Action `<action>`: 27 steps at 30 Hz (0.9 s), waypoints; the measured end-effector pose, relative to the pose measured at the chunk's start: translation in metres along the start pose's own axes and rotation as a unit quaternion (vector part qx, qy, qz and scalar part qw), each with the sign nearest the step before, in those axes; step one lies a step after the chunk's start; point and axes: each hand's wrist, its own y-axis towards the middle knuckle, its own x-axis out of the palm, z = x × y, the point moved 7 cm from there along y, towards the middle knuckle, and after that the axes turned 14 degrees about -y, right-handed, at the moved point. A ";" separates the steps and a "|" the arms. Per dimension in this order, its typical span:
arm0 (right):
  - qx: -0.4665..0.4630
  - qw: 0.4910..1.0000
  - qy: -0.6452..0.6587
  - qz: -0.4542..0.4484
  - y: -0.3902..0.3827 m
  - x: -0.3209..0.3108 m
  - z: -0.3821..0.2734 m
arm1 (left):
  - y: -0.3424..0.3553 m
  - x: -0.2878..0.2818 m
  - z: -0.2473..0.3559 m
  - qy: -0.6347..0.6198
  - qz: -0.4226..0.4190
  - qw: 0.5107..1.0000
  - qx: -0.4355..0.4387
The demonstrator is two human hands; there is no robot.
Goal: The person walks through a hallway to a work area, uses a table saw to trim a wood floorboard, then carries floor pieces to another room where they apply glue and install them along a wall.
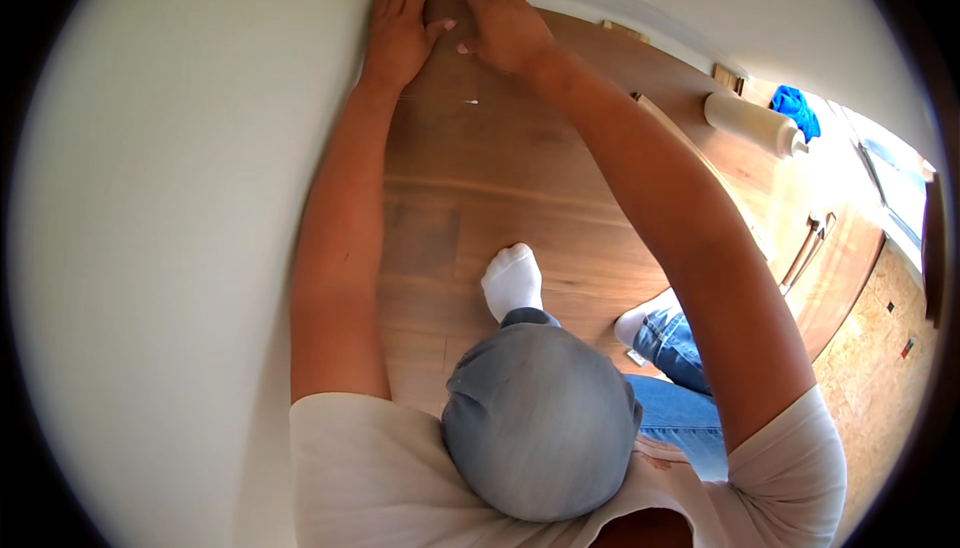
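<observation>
White walls (180,198) meet at the far corner of a wood-plank floor (440,233), where a brown plank (460,73) lies close by the far wall. The left hand (397,40) and right hand (505,30) rest on its corner end, fingers toward the far edge, thumbs on the face; with the fingertips poorly seen, I cannot tell whether they grip or merely press. Small wooden blocks (625,31) sit along that wall, with a pale bottle (752,124) and a blue cloth (797,113) at right
</observation>
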 end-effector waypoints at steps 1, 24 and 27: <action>-0.003 1.000 0.002 0.003 0.001 0.000 -0.001 | -0.001 -0.001 -0.001 0.008 -0.006 1.000 -0.002; -0.130 0.991 0.006 -0.027 -0.107 -0.012 -0.020 | 0.021 -0.003 -0.002 -0.005 -0.154 0.945 -0.290; -0.230 0.967 -0.076 0.084 -0.072 0.018 -0.070 | 0.030 0.005 -0.045 0.115 -0.283 0.937 -0.169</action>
